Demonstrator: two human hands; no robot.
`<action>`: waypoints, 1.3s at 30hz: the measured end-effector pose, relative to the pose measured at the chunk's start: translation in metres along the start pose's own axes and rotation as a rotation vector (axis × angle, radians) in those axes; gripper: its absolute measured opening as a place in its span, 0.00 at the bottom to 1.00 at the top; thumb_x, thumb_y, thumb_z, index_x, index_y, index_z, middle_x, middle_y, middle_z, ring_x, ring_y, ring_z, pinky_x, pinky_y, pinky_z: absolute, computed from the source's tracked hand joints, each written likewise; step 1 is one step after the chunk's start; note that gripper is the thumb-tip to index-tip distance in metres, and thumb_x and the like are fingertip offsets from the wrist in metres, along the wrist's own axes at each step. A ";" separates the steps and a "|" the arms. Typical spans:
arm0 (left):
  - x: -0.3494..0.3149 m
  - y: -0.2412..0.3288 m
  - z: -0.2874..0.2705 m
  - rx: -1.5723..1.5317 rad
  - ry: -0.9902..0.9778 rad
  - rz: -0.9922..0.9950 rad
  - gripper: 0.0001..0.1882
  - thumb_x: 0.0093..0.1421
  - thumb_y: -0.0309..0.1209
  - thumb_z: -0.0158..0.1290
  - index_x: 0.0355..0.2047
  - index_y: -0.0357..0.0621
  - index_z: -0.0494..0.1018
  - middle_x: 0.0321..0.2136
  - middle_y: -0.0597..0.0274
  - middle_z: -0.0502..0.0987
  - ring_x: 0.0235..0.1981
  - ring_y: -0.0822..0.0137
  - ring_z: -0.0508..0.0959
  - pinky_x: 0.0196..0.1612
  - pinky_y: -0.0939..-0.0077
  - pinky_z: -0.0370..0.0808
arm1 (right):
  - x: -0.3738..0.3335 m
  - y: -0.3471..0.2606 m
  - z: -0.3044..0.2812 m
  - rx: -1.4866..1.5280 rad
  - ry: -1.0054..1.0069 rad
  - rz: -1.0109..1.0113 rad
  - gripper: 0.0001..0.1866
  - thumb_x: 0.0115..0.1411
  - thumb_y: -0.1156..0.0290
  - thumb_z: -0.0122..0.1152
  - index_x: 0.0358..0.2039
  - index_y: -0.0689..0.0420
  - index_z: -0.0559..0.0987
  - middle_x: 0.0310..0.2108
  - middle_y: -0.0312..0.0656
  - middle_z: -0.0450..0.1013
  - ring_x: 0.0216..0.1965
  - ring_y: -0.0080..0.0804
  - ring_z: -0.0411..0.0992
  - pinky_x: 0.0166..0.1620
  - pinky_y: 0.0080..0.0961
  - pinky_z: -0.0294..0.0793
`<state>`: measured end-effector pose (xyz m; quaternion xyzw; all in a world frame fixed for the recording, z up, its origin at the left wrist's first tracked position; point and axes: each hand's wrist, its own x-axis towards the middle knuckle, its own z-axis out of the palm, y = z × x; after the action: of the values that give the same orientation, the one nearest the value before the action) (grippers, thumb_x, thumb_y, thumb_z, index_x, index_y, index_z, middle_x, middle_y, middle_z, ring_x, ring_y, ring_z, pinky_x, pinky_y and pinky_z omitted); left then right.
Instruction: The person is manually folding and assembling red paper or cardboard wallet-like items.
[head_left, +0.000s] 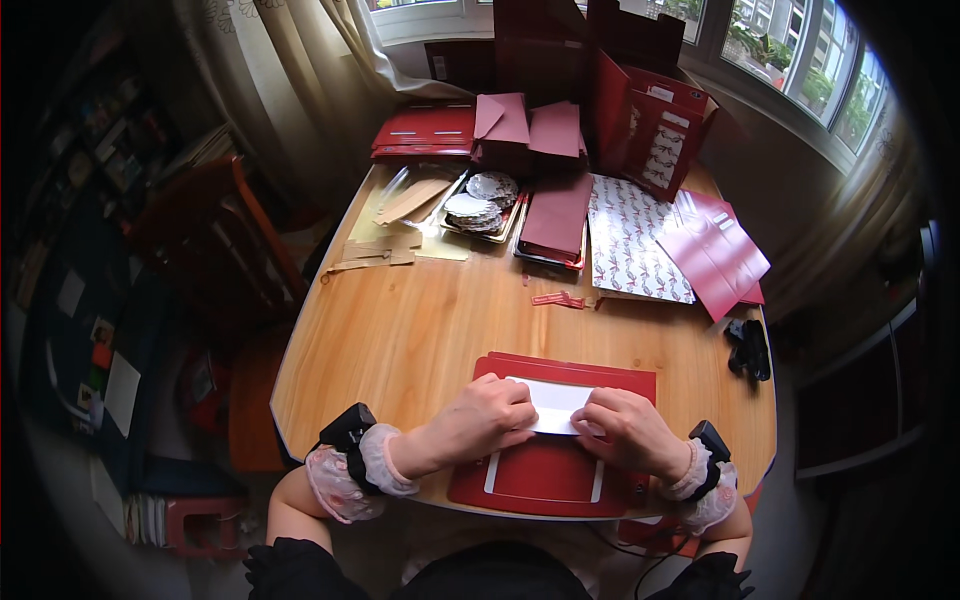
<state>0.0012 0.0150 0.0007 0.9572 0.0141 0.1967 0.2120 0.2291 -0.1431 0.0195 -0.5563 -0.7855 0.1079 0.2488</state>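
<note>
Lower centre of the frame: one flat dark-red card sheet (545, 478), rounded at the corner, narrow white strips along two sides, on a pale wooden table (400, 325). Over its middle: one plain white rectangular paper piece (558, 402), bright, ends covered by fingers. Left hand (495, 406): fingers curled closed, gripping its left end. Right hand (628, 424): likewise curled, gripping its right end. Upper centre: one stack of dusty-pink paper sheets (556, 215).

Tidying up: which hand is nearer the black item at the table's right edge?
Right. In view, the right hand is below-left of the black item; the left hand, farther left.
</note>
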 end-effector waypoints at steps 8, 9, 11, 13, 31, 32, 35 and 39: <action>0.000 -0.001 0.000 -0.047 -0.004 -0.045 0.06 0.57 0.32 0.66 0.32 0.48 0.80 0.33 0.64 0.78 0.38 0.61 0.80 0.42 0.66 0.75 | -0.001 -0.004 0.000 0.111 -0.012 0.127 0.06 0.55 0.74 0.70 0.34 0.58 0.83 0.33 0.42 0.72 0.36 0.42 0.76 0.40 0.35 0.78; 0.000 -0.001 0.000 -0.046 -0.005 -0.044 0.06 0.57 0.32 0.66 0.32 0.48 0.80 0.33 0.64 0.78 0.38 0.61 0.80 0.42 0.66 0.75 | -0.002 -0.003 0.001 0.111 -0.010 0.128 0.06 0.55 0.74 0.70 0.34 0.58 0.83 0.33 0.42 0.72 0.36 0.42 0.76 0.40 0.35 0.78; 0.000 -0.002 0.000 -0.075 -0.014 -0.066 0.06 0.57 0.32 0.67 0.33 0.47 0.82 0.34 0.64 0.79 0.38 0.60 0.81 0.42 0.65 0.75 | -0.004 0.000 0.005 0.175 0.012 0.167 0.09 0.54 0.75 0.72 0.37 0.56 0.85 0.32 0.39 0.73 0.32 0.35 0.76 0.36 0.30 0.78; 0.000 -0.003 0.001 -0.106 -0.002 -0.077 0.06 0.58 0.32 0.67 0.33 0.47 0.82 0.33 0.63 0.79 0.38 0.60 0.81 0.42 0.65 0.75 | -0.004 -0.001 0.004 0.197 0.009 0.201 0.09 0.55 0.75 0.72 0.37 0.56 0.85 0.32 0.39 0.74 0.32 0.34 0.76 0.36 0.30 0.77; 0.006 -0.008 0.007 -0.140 0.047 -0.228 0.10 0.62 0.35 0.64 0.31 0.41 0.82 0.30 0.57 0.78 0.38 0.54 0.78 0.43 0.61 0.75 | -0.005 0.004 0.000 0.267 0.014 0.389 0.07 0.59 0.71 0.70 0.33 0.62 0.86 0.30 0.46 0.77 0.34 0.46 0.78 0.39 0.37 0.77; 0.007 -0.009 0.007 -0.145 0.047 -0.230 0.10 0.62 0.35 0.64 0.31 0.41 0.82 0.30 0.56 0.79 0.37 0.54 0.78 0.43 0.60 0.75 | -0.005 0.004 0.000 0.295 0.016 0.423 0.07 0.59 0.72 0.70 0.34 0.62 0.86 0.29 0.47 0.77 0.33 0.47 0.78 0.38 0.37 0.77; 0.007 -0.010 0.009 -0.108 0.060 -0.273 0.12 0.63 0.38 0.63 0.32 0.41 0.79 0.30 0.55 0.79 0.37 0.53 0.78 0.44 0.60 0.73 | -0.003 0.002 -0.001 0.340 0.011 0.480 0.07 0.59 0.72 0.69 0.34 0.62 0.86 0.29 0.48 0.78 0.31 0.48 0.78 0.37 0.37 0.77; 0.009 -0.010 0.006 -0.098 0.050 -0.250 0.13 0.63 0.39 0.62 0.32 0.41 0.77 0.29 0.55 0.79 0.36 0.53 0.79 0.43 0.59 0.72 | -0.005 0.000 0.001 0.304 0.058 0.465 0.07 0.59 0.72 0.70 0.35 0.61 0.86 0.28 0.49 0.79 0.31 0.48 0.78 0.37 0.37 0.77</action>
<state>0.0126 0.0226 -0.0048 0.9313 0.1288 0.1928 0.2809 0.2296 -0.1474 0.0173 -0.6809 -0.6040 0.2625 0.3204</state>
